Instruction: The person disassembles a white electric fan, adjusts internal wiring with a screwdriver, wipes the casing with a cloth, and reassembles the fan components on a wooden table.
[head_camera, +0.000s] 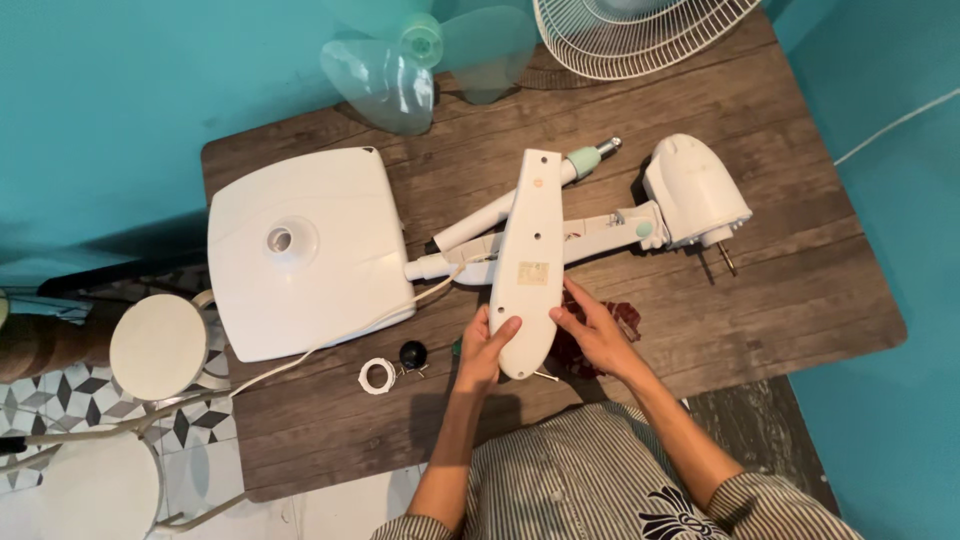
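Head view, one frame. Long white fan housing panel (528, 262) lies lengthwise on the dark wooden table (800, 290), its lower rounded end nearest the person. Left hand (484, 348) grips that end from the left, fingers (500, 332) wrapped onto its face. Right hand (597, 335) presses against its right edge, fingers spread and flat, not clenched.

Panel lies across the white stand tubes (480, 222) and the neck leading to the white motor head (693, 192), hiding where they join. Square white base (305, 250) sits just left, a white cord (300, 355) running off the table edge. Near the left hand: a white ring nut (377, 376) and a small black knob (412, 353). A dark red patch (620, 318) shows beside the right hand; what it is cannot be told. Translucent green blade (400, 70) and white wire grille (640, 35) at the far edge, grille cut off by the frame. Round white stool (158, 346) on the floor at left.
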